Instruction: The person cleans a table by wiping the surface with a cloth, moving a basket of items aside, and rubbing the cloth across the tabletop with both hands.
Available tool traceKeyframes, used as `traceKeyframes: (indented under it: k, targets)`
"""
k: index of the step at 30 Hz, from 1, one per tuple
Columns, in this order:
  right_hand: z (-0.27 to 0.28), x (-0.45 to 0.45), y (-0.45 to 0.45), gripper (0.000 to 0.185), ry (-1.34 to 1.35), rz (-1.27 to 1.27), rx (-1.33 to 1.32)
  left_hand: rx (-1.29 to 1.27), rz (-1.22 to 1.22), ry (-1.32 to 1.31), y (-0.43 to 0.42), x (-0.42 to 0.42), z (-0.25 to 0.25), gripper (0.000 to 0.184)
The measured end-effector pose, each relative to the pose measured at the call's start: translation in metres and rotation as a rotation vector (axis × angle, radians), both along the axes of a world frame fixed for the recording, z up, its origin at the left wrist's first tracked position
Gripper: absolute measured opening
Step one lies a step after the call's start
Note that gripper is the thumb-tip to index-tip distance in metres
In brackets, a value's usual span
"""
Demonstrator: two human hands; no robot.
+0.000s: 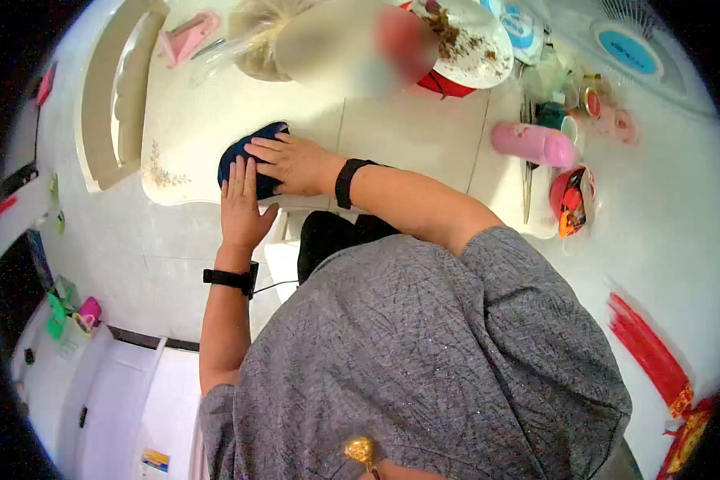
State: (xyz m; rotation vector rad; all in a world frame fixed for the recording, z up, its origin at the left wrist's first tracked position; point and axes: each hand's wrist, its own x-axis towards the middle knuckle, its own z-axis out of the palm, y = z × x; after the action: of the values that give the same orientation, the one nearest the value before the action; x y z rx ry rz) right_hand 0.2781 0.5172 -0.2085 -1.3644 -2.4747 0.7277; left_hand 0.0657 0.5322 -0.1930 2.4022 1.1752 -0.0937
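Observation:
A dark navy folded cloth (pixel 234 152) lies on the pale table near its front edge. My left hand (pixel 244 206) rests flat on its near left part, fingers stretched out and pointing away from me. From the right, my right hand (pixel 296 164) lies across the cloth with fingers extended to the left. The fingers of both hands almost meet over the cloth. Much of the cloth is hidden under the hands, so its exact kind is not clear. A black band is on each wrist.
On the table (pixel 400 136) stand a plate with brown scraps (pixel 488 64), a pink bottle (pixel 532 144), a clear plastic bag (pixel 256 48) and a pink holder (pixel 190 36). A chair (pixel 104 104) is at the left. Part of the far side is blurred.

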Motion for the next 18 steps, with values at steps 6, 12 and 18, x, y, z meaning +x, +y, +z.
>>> traceKeyframes:
  k: [6, 12, 18]
  targets:
    - [0.005, 0.028, -0.050, 0.063, 0.020, -0.118, 0.002, -0.029, -0.112, 0.033, -0.026, 0.033, 0.004, 0.105]
    - [-0.013, 0.120, -0.106, 0.066, -0.007, -0.267, -0.008, -0.006, -0.224, -0.011, -0.061, 0.133, 0.001, 0.103]
    - [0.000, 0.209, -0.179, 0.068, -0.152, -0.575, -0.002, 0.074, -0.408, -0.025, -0.091, 0.256, -0.007, 0.096]
